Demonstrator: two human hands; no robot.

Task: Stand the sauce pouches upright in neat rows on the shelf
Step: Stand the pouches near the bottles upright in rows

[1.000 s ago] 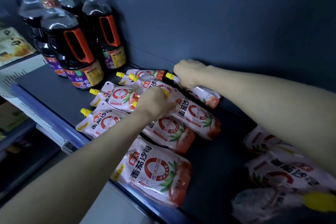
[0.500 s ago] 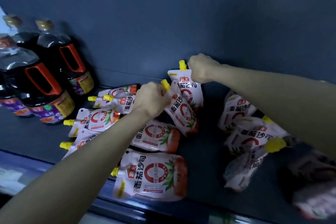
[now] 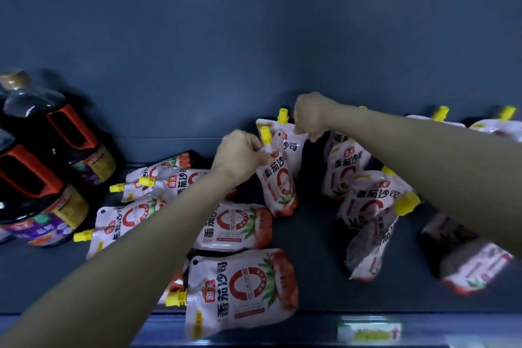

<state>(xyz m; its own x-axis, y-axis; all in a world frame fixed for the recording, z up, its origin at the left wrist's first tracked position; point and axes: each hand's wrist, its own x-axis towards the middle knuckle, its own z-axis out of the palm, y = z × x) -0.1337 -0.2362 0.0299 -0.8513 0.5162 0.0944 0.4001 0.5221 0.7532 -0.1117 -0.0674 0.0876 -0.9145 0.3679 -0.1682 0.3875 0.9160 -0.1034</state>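
White and red sauce pouches with yellow spout caps lie scattered on the dark shelf (image 3: 310, 271). My left hand (image 3: 240, 154) grips the top of one upright pouch (image 3: 278, 186) near its yellow cap. Behind it stands a second pouch (image 3: 292, 144), its top corner pinched by my right hand (image 3: 312, 114). Several pouches lie flat at the left and front, among them a large front pouch (image 3: 243, 291). More pouches lean upright at the right (image 3: 370, 200).
Dark sauce bottles with red handles (image 3: 36, 178) stand at the left of the shelf. The shelf's back wall (image 3: 254, 51) rises close behind the pouches. A blue front rail with a price tag (image 3: 368, 332) runs along the near edge.
The view has swung right and come closer. Both hands have lifted their pouches from lying to upright near the back wall. More pouches at the right have come into sight.
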